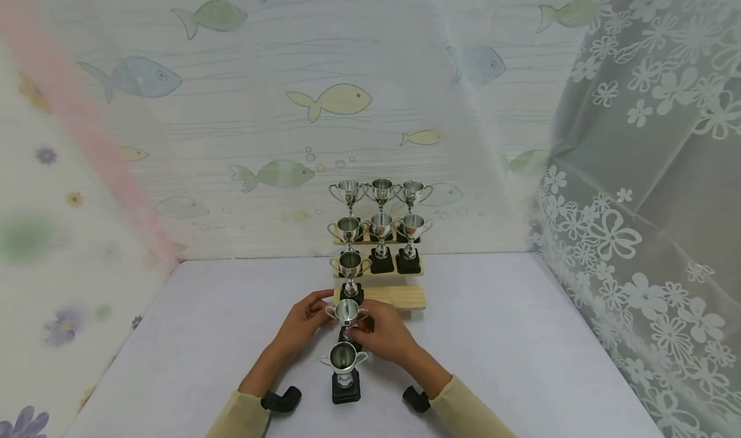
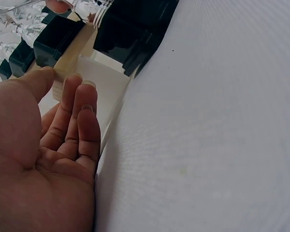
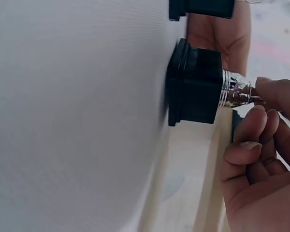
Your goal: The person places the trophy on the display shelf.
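My right hand (image 1: 384,335) pinches the stem of a small silver trophy cup (image 1: 347,312) between thumb and fingers. That cup has two handles and a black square base (image 3: 195,87), which stands upright close at the white tabletop in the right wrist view. My left hand (image 1: 301,322) rests at the left end of the wooden tiered stand (image 1: 399,296), its thumb and loosely bent fingers (image 2: 87,130) against the wood. One trophy (image 1: 350,264) stands on the stand's lowest step, at the left. Another trophy (image 1: 344,364) stands on the table, nearest to me.
Two rows of trophies fill the upper steps, including a middle-row trophy (image 1: 411,229) and a back-row trophy (image 1: 382,193). Behind the white tabletop (image 1: 492,335) hangs a fish-print curtain (image 1: 330,100). A lace curtain (image 1: 654,232) hangs at the right.
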`<state>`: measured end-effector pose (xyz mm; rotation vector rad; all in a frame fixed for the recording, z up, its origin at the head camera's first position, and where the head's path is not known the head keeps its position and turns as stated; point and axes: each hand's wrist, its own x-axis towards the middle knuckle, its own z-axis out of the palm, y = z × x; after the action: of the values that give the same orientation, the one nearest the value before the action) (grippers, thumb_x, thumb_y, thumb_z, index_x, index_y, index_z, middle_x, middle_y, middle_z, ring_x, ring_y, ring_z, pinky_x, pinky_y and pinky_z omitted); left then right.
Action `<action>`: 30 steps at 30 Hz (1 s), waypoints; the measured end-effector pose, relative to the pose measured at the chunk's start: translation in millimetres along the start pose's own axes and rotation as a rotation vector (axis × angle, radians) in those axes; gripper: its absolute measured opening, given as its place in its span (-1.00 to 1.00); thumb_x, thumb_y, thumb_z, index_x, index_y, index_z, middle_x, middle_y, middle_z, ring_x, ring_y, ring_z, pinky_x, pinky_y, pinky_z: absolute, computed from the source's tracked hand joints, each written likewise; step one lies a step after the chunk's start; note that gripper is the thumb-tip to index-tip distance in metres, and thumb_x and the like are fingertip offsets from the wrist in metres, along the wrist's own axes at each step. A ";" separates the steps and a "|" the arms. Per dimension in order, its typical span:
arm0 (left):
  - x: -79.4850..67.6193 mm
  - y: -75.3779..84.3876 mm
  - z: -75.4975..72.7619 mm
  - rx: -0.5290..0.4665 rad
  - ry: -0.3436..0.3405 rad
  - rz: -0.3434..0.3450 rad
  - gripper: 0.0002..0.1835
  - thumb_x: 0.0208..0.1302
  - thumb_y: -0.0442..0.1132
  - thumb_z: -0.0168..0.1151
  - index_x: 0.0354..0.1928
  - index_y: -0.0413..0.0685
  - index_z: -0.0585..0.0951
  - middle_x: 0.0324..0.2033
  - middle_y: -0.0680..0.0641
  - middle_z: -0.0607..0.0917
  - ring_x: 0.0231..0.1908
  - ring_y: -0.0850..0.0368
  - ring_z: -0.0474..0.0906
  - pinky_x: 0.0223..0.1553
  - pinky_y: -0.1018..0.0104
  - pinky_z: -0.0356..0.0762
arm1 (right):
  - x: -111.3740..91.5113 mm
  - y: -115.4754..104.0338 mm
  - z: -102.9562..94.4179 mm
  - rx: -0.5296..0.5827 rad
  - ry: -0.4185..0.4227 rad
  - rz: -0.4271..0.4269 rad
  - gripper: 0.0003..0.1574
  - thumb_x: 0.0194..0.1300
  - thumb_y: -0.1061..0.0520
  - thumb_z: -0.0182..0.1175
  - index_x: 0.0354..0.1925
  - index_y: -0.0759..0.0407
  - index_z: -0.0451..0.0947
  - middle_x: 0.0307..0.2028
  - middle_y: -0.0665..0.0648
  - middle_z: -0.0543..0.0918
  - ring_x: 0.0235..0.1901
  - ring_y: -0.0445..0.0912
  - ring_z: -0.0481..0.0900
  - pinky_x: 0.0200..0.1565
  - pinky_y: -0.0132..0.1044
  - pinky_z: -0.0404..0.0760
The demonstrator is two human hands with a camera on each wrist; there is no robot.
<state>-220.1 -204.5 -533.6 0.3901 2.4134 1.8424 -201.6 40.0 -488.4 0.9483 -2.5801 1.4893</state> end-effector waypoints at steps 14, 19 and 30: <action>-0.4 2.2 0.3 -0.001 -0.005 -0.012 -0.54 0.62 -0.34 0.12 0.48 -0.21 0.44 -0.15 -0.26 0.74 -0.14 0.09 0.74 -0.03 0.34 0.71 | -1.8 -13.1 -20.2 0.087 -0.013 -0.057 -0.75 0.18 0.27 0.52 -0.18 0.04 0.72 -0.29 -0.02 0.62 -0.36 -0.18 0.55 -0.36 -0.38 0.59; -0.4 4.5 0.1 0.005 -0.007 -0.008 -0.52 0.62 -0.30 0.16 0.47 -0.22 0.44 -0.17 -0.25 0.74 -0.15 0.07 0.74 -0.03 0.34 0.71 | -1.7 -16.1 -28.3 0.110 0.005 -0.092 -0.77 0.19 0.26 0.51 -0.19 0.05 0.71 -0.34 0.01 0.64 -0.42 -0.18 0.52 -0.43 -0.34 0.55; 1.0 1.5 0.5 0.019 0.004 -0.013 -0.51 0.61 -0.19 0.21 0.46 -0.20 0.47 -0.18 -0.22 0.76 -0.20 0.13 0.71 -0.07 0.37 0.68 | -1.4 -19.9 -43.1 0.001 0.039 -0.065 -0.85 0.19 0.27 0.49 -0.26 0.08 0.75 -0.35 0.03 0.67 -0.40 -0.22 0.54 -0.40 -0.39 0.53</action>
<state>-220.7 -203.4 -532.2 0.3715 2.4309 1.8182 -202.2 67.5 -449.7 0.9838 -2.4970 1.4778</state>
